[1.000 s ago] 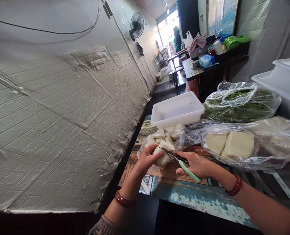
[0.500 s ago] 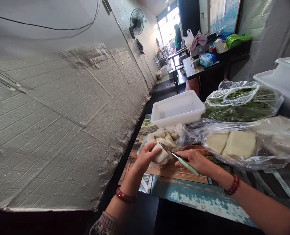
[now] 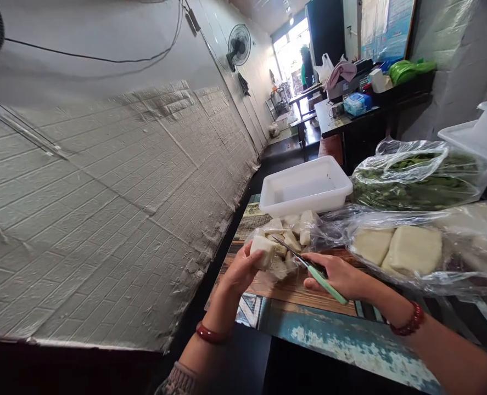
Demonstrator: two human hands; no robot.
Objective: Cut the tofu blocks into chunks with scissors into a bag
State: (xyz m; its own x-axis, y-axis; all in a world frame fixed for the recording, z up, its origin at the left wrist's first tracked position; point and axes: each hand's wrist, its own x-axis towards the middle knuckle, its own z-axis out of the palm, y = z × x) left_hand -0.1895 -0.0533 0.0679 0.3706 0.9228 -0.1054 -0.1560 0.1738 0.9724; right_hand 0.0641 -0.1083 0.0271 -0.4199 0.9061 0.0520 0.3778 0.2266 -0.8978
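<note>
My left hand (image 3: pixel 243 270) grips a pale white block (image 3: pixel 262 249) that looks like tofu, fingers wrapped around its left side. In my right hand (image 3: pixel 334 274) is a pair of scissors (image 3: pixel 324 284) with a mint-green handle. Its dark, narrow blades point up and left, just right of the block; whether they touch it I cannot tell. Under and behind the blades, several smaller pale pieces (image 3: pixel 291 241) lie heaped in a clear plastic bag (image 3: pixel 315 235). Part of the scissors' grip is hidden by my right fingers.
A white plastic tub (image 3: pixel 307 186) stands behind the pieces. To the right, another clear bag holds larger pale blocks (image 3: pixel 416 249), with a bag of green leaves (image 3: pixel 420 175) behind it. A brick-patterned wall (image 3: pixel 115 219) runs along the left. A person (image 3: pixel 306 68) stands far back.
The block in my left hand has come away leftward from the scissors and looks smaller, showing more pieces beneath. The scissors are still in my right hand. The whole view has shifted slightly.
</note>
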